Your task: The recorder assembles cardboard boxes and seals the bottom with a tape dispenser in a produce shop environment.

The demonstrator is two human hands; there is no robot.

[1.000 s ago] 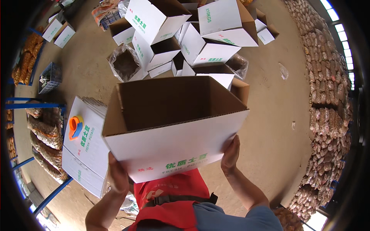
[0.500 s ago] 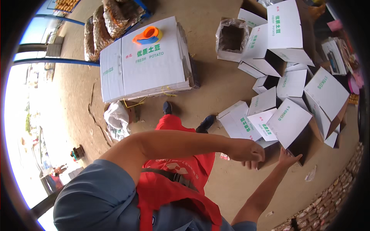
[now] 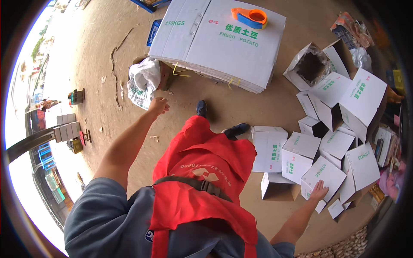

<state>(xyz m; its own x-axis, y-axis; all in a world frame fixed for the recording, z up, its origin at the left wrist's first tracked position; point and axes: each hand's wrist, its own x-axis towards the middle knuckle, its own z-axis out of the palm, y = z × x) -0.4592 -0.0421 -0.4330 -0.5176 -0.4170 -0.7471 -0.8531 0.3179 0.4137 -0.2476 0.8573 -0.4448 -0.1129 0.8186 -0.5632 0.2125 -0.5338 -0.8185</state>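
My right hand point(image 3: 317, 191) lies with its fingers stretched out on a white cardboard box point(image 3: 322, 174) with green print, in the pile at the right. My left hand point(image 3: 159, 106) hangs at the left with its fingers curled in, and nothing shows in it. Nearest to it is a white plastic bag point(image 3: 143, 81), crumpled and open-topped. Past the bag stands a stack of flattened white cartons point(image 3: 206, 36) tied with yellow string. An orange and blue tape dispenser point(image 3: 249, 18) rests on top of the stack.
Folded-up boxes point(image 3: 361, 96) are heaped along the right side, one of them a plastic-lined box point(image 3: 303, 71). Another open box point(image 3: 279, 188) lies near my right side. Brown sacks point(image 3: 344, 245) sit at the lower right. A blue crate point(image 3: 154, 32) stands beside the stack.
My left hand has swung from the box pile over to the left, near the plastic bag. The right hand now lies flat on a box. The whole view has shifted.
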